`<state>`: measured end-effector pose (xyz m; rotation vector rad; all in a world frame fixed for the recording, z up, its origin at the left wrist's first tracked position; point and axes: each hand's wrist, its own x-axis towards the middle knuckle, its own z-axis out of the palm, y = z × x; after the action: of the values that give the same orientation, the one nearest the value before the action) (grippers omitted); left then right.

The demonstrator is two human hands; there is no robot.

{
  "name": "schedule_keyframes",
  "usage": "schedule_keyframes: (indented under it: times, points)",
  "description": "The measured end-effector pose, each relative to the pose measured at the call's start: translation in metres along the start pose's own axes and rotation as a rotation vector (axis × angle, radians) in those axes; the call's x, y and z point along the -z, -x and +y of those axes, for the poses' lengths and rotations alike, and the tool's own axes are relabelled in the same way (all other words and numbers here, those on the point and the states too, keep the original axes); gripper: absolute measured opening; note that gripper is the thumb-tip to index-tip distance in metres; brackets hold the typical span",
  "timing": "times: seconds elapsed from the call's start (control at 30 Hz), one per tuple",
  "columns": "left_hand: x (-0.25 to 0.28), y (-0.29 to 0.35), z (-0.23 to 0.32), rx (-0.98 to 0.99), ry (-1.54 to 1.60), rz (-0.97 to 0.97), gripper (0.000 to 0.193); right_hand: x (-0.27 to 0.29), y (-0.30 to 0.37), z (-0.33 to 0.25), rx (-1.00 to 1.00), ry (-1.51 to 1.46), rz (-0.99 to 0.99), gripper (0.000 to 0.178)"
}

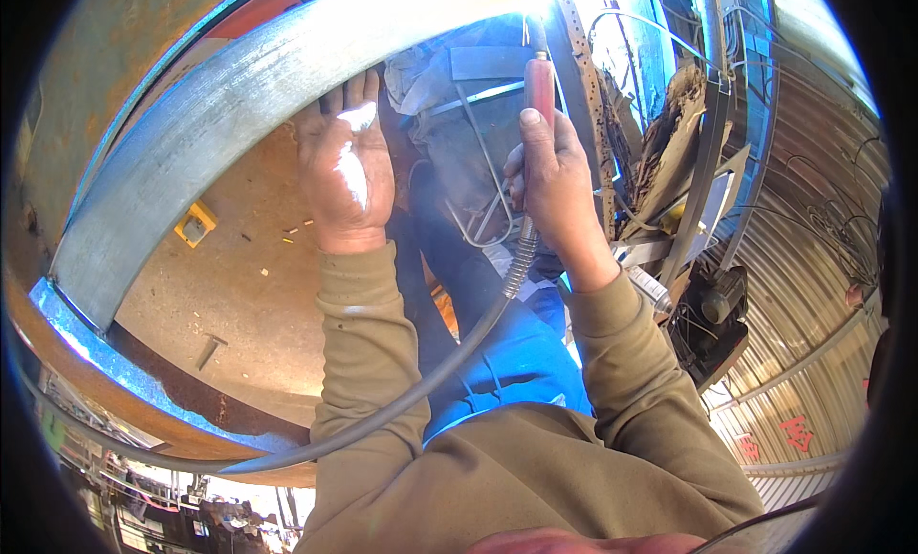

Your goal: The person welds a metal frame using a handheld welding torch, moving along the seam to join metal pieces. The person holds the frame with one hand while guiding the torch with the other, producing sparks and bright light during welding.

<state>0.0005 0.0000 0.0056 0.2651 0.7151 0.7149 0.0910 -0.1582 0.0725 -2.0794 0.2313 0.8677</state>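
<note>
1. Olive sleeves fill the lower edge, nearest the lens; both forearms run up from there toward the work.
2. Right hand is closed around a red-handled welding torch, thumb laid up along the handle, nozzle pointing up.
3. Torch tip is lost in white glare at the top edge; contact with the metal cannot be told.
4. Grey hose is seen leaving the bottom of the torch below the right hand through a coiled spring sleeve, passing between the forearms, then sweeping down and left to the lower left.
5. Left hand is held flat against the inner edge of a wide curved steel band, fingers hooked up over its edge. Nothing is gripped in it; it is braced on the band.
6. Band arcs from lower left to top centre; the torch is just right of the left hand, near the band's upper end.
7. Rusty brown plate lies below the band, with a small yellow block and scattered bits on it.
8. Blue fabric is visible between the forearms, beneath the hose.
9. Corrugated metal wall curves along the right side; a dark motor-like unit and loose wires sit near the right elbow.
</note>
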Motion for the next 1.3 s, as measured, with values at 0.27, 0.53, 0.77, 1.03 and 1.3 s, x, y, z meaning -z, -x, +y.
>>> schedule_keyframes:
  times: [0.27,0.53,0.77,1.03,1.3]
  points:
    - [0.0015,-0.0001,-0.0031,-0.051,-0.075,-0.064,0.074,0.0009,-0.0013,-0.0041,-0.021,0.003,-0.022,0.051]
    - [-0.0004,-0.0006,-0.0032,-0.062,-0.093,-0.112,0.071,-0.0007,-0.0007,-0.0031,-0.004,-0.005,-0.011,0.043]
    - [0.0027,-0.0006,-0.0034,-0.052,-0.064,-0.103,0.073,0.0018,0.0020,-0.0020,-0.019,-0.001,-0.022,0.044]
    - [0.0090,-0.0011,-0.0005,0.010,0.025,-0.063,0.074,0.0047,0.0014,-0.0041,-0.056,0.063,-0.041,0.058]
    - [0.0040,0.0006,-0.0030,-0.042,-0.063,-0.114,0.077,0.0043,0.0016,-0.0027,-0.059,-0.054,-0.045,0.053]
